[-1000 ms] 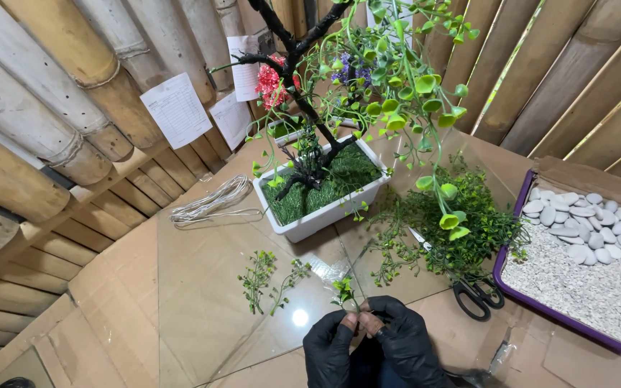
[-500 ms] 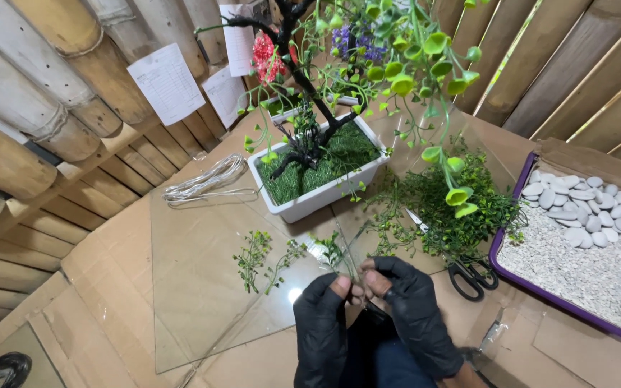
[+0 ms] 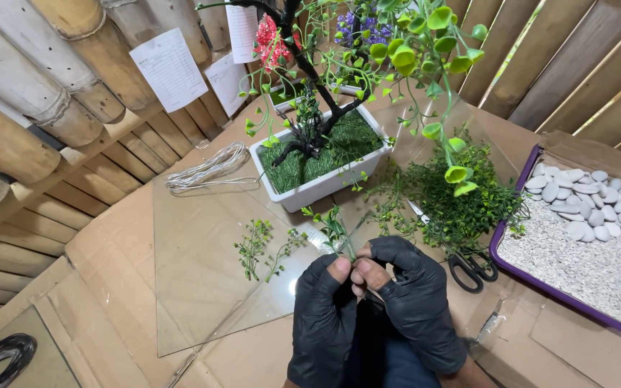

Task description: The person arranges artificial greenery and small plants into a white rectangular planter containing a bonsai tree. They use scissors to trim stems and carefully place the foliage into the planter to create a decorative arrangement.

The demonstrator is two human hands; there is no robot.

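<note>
Head view: left hand [image 3: 323, 316] and right hand [image 3: 415, 302], black-gloved, pinching green sprig [image 3: 336, 228] together; best gripped low, twisted gently.

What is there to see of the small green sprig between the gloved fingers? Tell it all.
The sprig is a thin green stem with small narrow leaves, plastic by its look. It stands nearly upright, tilted slightly left, above the glass sheet. Its lower end is pinched between the bare fingertips of the left hand and right hand, both in black fingerless gloves.
</note>
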